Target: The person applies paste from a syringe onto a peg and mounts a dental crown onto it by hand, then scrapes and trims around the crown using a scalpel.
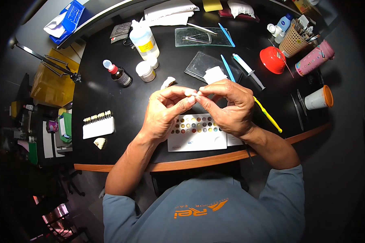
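Note:
Over the middle of the black table, my left hand [166, 109] and my right hand [231, 105] meet fingertip to fingertip. Both pinch a small whitish piece [194, 94] between thumb and forefinger; its shape is mostly hidden by the fingers. Below the hands lies a white palette [196, 142] with rows of coloured wells, partly covered by my right hand. A white lump [168, 82] sits just behind my left hand. Behind my right hand is a white folded tissue [215, 75] on a dark flat case [198, 65].
At left stand a shade guide [98, 127], a tooth model [99, 143], a dark bottle [121, 77], jars [146, 71] and a clear bottle [145, 42]. To the right are a syringe [248, 71], yellow tool [267, 114], red bowl [272, 60], tweezers [297, 111] and white cup [315, 99].

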Demonstrator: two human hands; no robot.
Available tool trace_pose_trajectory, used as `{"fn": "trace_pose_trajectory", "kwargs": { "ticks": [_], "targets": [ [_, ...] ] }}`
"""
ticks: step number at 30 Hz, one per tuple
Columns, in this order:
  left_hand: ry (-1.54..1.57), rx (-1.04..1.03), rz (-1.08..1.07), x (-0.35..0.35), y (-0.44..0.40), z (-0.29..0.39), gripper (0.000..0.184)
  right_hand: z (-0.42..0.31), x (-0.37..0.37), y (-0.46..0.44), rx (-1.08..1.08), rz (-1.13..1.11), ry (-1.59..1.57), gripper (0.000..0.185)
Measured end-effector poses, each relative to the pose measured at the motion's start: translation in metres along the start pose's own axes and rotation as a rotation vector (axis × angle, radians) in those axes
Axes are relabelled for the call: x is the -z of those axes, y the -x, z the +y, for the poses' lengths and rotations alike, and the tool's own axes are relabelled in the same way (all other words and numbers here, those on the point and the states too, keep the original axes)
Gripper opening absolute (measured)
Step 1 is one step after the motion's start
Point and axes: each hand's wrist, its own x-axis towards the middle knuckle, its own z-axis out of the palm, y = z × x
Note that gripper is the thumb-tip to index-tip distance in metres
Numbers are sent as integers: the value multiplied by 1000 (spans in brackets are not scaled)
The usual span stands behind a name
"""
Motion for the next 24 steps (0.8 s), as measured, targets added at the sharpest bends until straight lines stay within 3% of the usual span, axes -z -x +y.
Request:
{"fn": "trace_pose_trajectory", "kwargs": {
  "ticks": [5,9,15,21,24],
  "targets": [
    [25,-32,7,1,0,-1,15,-4,1,0,-53,-40,8,18],
    [-16,-59,66,-1,1,8,11,-3,17,-12,46,-52,119,17],
    [-120,-108,140,12,0,19,6,16,80,-39,-59,397,182,10],
    [-275,-126,184,17,0,20,8,42,136,-46,-277,198,287,13],
    [-332,-144,242,20,-1,19,9,19,189,-48,-134,627,215,15]
  ]
}}
